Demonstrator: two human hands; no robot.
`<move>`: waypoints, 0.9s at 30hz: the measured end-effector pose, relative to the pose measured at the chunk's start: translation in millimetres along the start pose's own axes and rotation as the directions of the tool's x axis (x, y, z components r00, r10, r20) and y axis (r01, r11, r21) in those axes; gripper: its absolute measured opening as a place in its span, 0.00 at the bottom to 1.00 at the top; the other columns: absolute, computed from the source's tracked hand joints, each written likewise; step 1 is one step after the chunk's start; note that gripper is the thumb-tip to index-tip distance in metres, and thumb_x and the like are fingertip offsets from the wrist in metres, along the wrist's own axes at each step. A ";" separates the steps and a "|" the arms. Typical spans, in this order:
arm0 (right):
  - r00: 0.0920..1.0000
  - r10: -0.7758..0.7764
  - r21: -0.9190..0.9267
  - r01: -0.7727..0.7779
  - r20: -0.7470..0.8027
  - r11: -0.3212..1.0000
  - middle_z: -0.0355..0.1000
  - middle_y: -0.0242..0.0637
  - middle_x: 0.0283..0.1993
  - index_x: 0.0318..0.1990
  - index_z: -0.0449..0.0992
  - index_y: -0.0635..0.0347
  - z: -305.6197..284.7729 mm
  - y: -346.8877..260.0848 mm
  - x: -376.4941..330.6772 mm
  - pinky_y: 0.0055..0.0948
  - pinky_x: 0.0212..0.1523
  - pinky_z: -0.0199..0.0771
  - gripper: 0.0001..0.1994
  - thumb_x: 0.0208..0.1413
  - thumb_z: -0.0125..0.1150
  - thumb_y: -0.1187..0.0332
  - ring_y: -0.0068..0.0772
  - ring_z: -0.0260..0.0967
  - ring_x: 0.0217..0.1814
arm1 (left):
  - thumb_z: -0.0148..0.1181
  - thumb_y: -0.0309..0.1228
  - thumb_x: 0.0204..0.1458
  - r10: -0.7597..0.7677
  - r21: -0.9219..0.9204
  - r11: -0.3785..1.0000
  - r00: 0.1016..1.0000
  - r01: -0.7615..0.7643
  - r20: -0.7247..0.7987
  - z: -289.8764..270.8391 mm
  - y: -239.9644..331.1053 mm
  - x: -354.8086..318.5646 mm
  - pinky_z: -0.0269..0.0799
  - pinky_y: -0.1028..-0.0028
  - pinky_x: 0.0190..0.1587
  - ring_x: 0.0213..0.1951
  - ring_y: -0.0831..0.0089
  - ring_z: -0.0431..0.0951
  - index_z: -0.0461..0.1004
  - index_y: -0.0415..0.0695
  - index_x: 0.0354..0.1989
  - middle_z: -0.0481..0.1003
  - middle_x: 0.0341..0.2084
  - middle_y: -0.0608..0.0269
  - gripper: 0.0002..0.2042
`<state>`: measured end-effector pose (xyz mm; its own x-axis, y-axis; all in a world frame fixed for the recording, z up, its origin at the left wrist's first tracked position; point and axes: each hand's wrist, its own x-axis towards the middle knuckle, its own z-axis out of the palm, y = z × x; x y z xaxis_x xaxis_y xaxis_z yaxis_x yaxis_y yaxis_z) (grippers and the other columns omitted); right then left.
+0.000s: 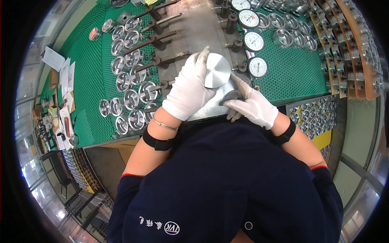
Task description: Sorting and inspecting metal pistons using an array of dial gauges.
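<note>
My left hand [189,86], in a white glove, is closed on a metal piston [218,72] with its bright flat round top facing up. The thumb and fingers lie along the piston's left side. Just to the right, my gloved right hand [254,106] has its fingers bent around a smooth grey metal piece [229,95] with a dark rounded edge. Its kind is partly hidden by the fingers. Both hands are over the near end of a bare metal plate [196,34], close to my body.
Dial gauges [258,67] on posts line the plate's right side; rods on stands [157,61] line its left. Many pistons [131,99] stand on green matting [91,83] at left, others [282,37] at right. Racks of pistons [351,44] rise far right. Papers [67,79] lie far left.
</note>
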<state>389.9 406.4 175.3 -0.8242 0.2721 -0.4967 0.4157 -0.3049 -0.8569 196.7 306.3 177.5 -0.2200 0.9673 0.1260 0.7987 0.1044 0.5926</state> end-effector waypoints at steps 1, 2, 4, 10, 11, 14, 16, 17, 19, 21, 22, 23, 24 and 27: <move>1.000 0.000 0.000 0.000 -0.001 1.000 0.77 0.46 0.39 0.75 0.38 0.66 -0.5 3.2 1.4 0.28 0.36 0.81 0.44 0.58 0.61 0.66 0.32 0.79 0.34 | 0.69 0.24 0.37 0.000 -0.009 1.000 1.000 0.000 0.001 0.1 -0.2 0.2 0.68 0.57 0.59 0.56 0.41 0.68 0.52 0.36 0.69 0.64 0.58 0.40 0.46; 0.999 -0.048 -0.047 0.047 -0.020 0.998 0.77 0.46 0.40 0.74 0.39 0.67 -1.1 7.1 3.3 0.28 0.38 0.80 0.44 0.58 0.62 0.65 0.31 0.78 0.35 | 0.69 0.24 0.37 0.000 -0.010 1.000 1.000 0.000 0.001 1.4 -1.7 0.0 0.68 0.57 0.59 0.56 0.41 0.68 0.52 0.36 0.69 0.64 0.58 0.40 0.46; 0.995 -0.096 -0.095 0.092 -0.037 0.991 0.77 0.46 0.41 0.74 0.41 0.68 -2.0 10.4 5.1 0.28 0.40 0.80 0.44 0.57 0.63 0.64 0.31 0.78 0.37 | 0.75 0.33 0.37 0.024 0.028 0.999 0.999 -0.023 -0.035 5.3 -6.5 -0.5 0.70 0.56 0.56 0.56 0.42 0.69 0.51 0.43 0.71 0.65 0.56 0.40 0.50; 0.990 -0.135 -0.160 0.127 -0.044 0.979 0.77 0.47 0.43 0.74 0.42 0.68 -4.0 12.1 5.9 0.28 0.45 0.77 0.44 0.57 0.63 0.63 0.33 0.77 0.41 | 0.74 0.33 0.42 -0.014 -0.056 0.998 0.998 0.010 -0.064 -2.1 -6.2 -1.2 0.69 0.61 0.60 0.60 0.47 0.69 0.54 0.41 0.70 0.63 0.61 0.40 0.46; 0.998 -0.051 -0.027 0.051 -0.020 0.998 0.77 0.46 0.43 0.74 0.42 0.68 -2.7 4.3 2.7 0.28 0.47 0.76 0.44 0.57 0.63 0.62 0.33 0.76 0.43 | 0.72 0.32 0.46 -0.221 -0.312 0.926 0.975 0.214 0.012 -8.4 -8.8 0.5 0.67 0.64 0.63 0.63 0.52 0.68 0.55 0.37 0.69 0.63 0.63 0.41 0.42; 0.999 -0.040 0.017 0.040 -0.002 0.999 0.77 0.46 0.44 0.74 0.42 0.69 -5.4 5.3 3.0 0.26 0.50 0.73 0.44 0.58 0.62 0.62 0.32 0.75 0.47 | 0.71 0.30 0.45 -0.422 -0.942 0.156 0.882 0.297 0.209 -28.9 -8.5 5.2 0.65 0.66 0.65 0.64 0.59 0.67 0.60 0.36 0.66 0.68 0.60 0.45 0.39; 0.994 -0.112 -0.071 0.111 -0.015 0.991 0.77 0.46 0.45 0.74 0.42 0.70 -8.0 10.9 5.0 0.25 0.51 0.73 0.44 0.58 0.62 0.62 0.31 0.74 0.49 | 0.72 0.30 0.44 -0.331 -0.746 0.590 0.935 0.309 0.126 -24.0 -7.4 1.1 0.64 0.66 0.65 0.65 0.57 0.67 0.59 0.37 0.66 0.67 0.61 0.44 0.40; 0.993 -0.119 -0.065 0.118 -0.008 0.991 0.77 0.46 0.45 0.73 0.42 0.70 -9.0 13.0 6.0 0.25 0.52 0.72 0.44 0.58 0.62 0.62 0.31 0.74 0.49 | 0.72 0.31 0.43 -0.205 -0.387 0.894 0.974 0.228 0.098 -21.4 -6.0 0.0 0.64 0.65 0.65 0.65 0.54 0.66 0.59 0.38 0.66 0.65 0.62 0.44 0.40; 0.992 -0.127 -0.061 0.127 0.003 0.990 0.77 0.46 0.46 0.73 0.41 0.71 -8.5 12.0 6.4 0.25 0.52 0.72 0.44 0.58 0.62 0.61 0.30 0.73 0.49 | 0.74 0.32 0.39 0.073 -0.046 0.996 0.997 -0.074 -0.021 -11.8 1.7 -1.2 0.66 0.62 0.62 0.61 0.48 0.68 0.56 0.40 0.68 0.64 0.61 0.45 0.45; 0.996 -0.092 -0.016 0.093 0.002 0.996 0.76 0.48 0.48 0.72 0.43 0.74 -5.5 8.0 4.9 0.26 0.53 0.72 0.44 0.58 0.62 0.61 0.32 0.73 0.49 | 0.75 0.33 0.38 0.052 0.002 0.999 0.996 -0.052 -0.078 -0.9 2.5 -2.2 0.69 0.60 0.59 0.58 0.47 0.70 0.57 0.40 0.67 0.66 0.58 0.46 0.45; 0.996 -0.095 -0.017 0.095 0.000 0.995 0.76 0.48 0.48 0.72 0.43 0.74 -6.6 10.7 5.2 0.26 0.53 0.72 0.44 0.58 0.62 0.61 0.32 0.73 0.49 | 0.75 0.33 0.38 0.055 0.002 0.999 0.995 -0.055 -0.079 1.6 1.6 -2.0 0.69 0.60 0.59 0.58 0.47 0.70 0.57 0.40 0.67 0.66 0.58 0.46 0.45; 0.986 -0.164 -0.084 0.162 -0.010 0.983 0.75 0.50 0.51 0.72 0.44 0.76 -8.0 16.3 6.6 0.26 0.54 0.71 0.44 0.57 0.62 0.61 0.33 0.73 0.51 | 0.75 0.33 0.38 0.044 0.015 0.999 0.997 -0.043 -0.071 3.4 0.7 -1.6 0.70 0.60 0.58 0.57 0.47 0.70 0.57 0.41 0.67 0.66 0.58 0.46 0.45; 0.972 -0.233 -0.152 0.228 -0.015 0.962 0.74 0.52 0.53 0.72 0.45 0.77 -9.1 19.0 6.9 0.27 0.55 0.70 0.44 0.57 0.63 0.61 0.34 0.72 0.53 | 0.76 0.34 0.38 0.033 0.028 0.999 0.997 -0.032 -0.062 4.0 0.7 -0.9 0.70 0.59 0.57 0.56 0.47 0.70 0.58 0.41 0.67 0.67 0.57 0.46 0.45; 0.995 -0.097 -0.135 0.097 0.006 0.986 0.69 0.57 0.60 0.71 0.46 0.78 -7.0 10.2 0.2 0.27 0.59 0.68 0.44 0.56 0.64 0.61 0.37 0.70 0.58 | 0.75 0.33 0.39 0.026 0.040 0.999 0.999 -0.025 -0.043 2.0 -0.1 -4.2 0.71 0.59 0.56 0.55 0.47 0.71 0.58 0.41 0.67 0.67 0.56 0.46 0.44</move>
<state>396.6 409.8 165.5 -0.8630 0.2947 -0.4103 0.3819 -0.1512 -0.9118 198.7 302.6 175.3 -0.2227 0.9590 0.1753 0.8254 0.0898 0.5573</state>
